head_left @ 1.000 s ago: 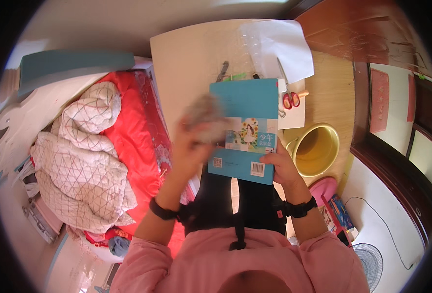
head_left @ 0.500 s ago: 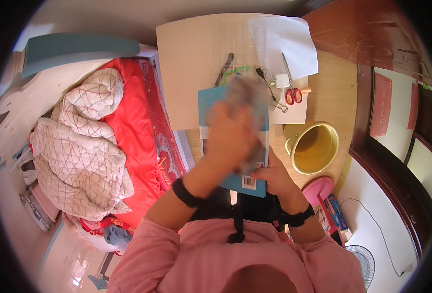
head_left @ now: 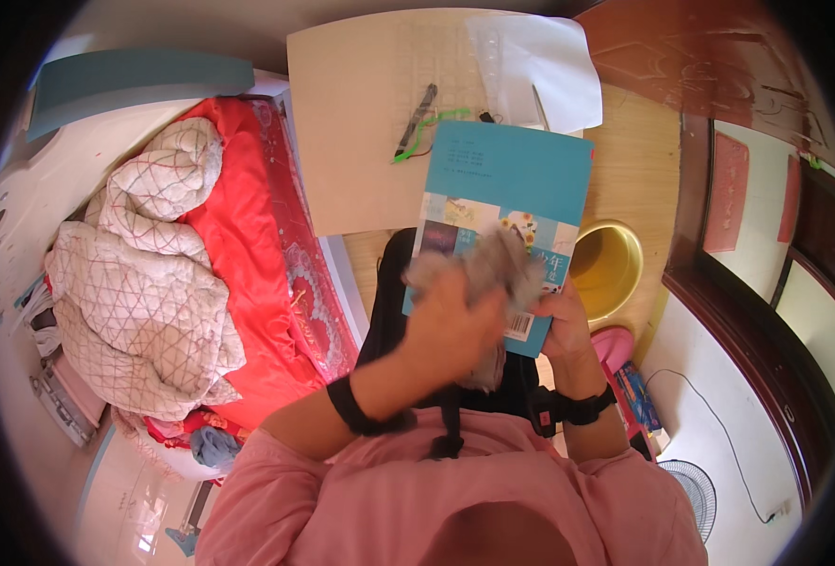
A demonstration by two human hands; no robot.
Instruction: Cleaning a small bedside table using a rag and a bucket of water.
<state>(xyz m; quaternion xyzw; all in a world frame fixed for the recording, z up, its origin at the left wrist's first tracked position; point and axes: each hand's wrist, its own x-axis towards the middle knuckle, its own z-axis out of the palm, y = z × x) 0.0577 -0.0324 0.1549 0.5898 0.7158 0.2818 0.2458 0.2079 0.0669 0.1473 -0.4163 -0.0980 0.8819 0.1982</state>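
Bed (head_left: 248,255) with red sheet and rumpled quilt (head_left: 144,283) on the left; pale desk (head_left: 361,123) ahead, pen (head_left: 415,120) and white paper (head_left: 540,71) near its far edge. Blue book (head_left: 507,189) held over the desk's near edge, right hand (head_left: 562,321) clamped on its lower corner. Left hand (head_left: 450,325) closed around grey cloth (head_left: 484,274), pressed on the cover.

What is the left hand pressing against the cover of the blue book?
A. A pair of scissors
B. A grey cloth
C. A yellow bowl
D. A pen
B: the left hand presses a bunched grey cloth on the blue book, which the right hand holds at its lower edge.
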